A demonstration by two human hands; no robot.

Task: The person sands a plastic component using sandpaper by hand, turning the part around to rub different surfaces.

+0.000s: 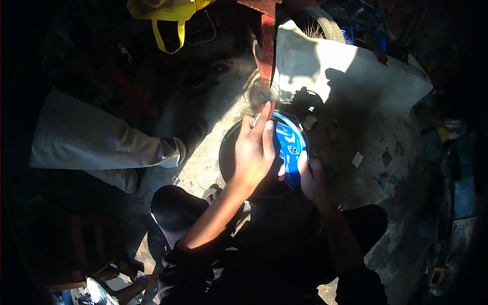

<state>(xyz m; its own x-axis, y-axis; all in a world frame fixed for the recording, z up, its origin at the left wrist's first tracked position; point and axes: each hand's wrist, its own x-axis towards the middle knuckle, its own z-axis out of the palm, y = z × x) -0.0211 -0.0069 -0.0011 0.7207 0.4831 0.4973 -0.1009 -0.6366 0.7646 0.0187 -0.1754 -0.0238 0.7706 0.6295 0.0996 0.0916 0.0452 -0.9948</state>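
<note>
A round blue glossy object [287,140], partly in deep shadow, lies between my hands above my lap. My left hand [254,145] reaches over its top edge, with the fingers pressed round a small red piece [271,107]. Against the right side of the blue object, my right hand [311,180] grips the edge, thumb on the lit face and fingers partly in shadow. A small round hole or fitting [293,149] shows on the blue face. The left part of the round object is too dark to make out.
Another person's light-trousered leg [101,137] extends from the left. A red metal post [266,51] stands ahead, beside a white sheet [351,71] and a spoked wheel [328,25]. A yellow bag [162,15] is at the top left. Small scraps [357,159] lie on the floor.
</note>
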